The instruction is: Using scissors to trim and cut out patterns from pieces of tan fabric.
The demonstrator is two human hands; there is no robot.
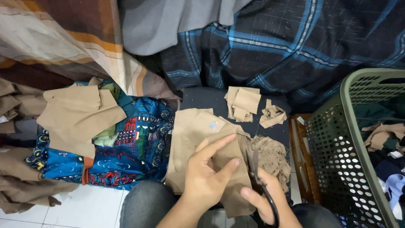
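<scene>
My left hand (206, 177) holds a piece of tan cloth (190, 135) over my lap, thumb on top and fingers spread across it. Beside it, my right hand (265, 198) grips black-handled scissors (258, 181) whose blades point up along the cloth's right edge. A tangle of frayed tan threads (274, 156) lies just right of the scissors. Small cut tan pieces (242, 103) and a crumpled scrap (272, 115) lie further back on a dark surface.
A green perforated basket (337, 139) with mixed cloth stands at the right. Folded tan cloth (78, 114) lies on a blue patterned fabric (126, 152) at the left. Blue plaid fabric (295, 46) and striped cloth (63, 38) hang behind. White floor tiles (84, 209) show at lower left.
</scene>
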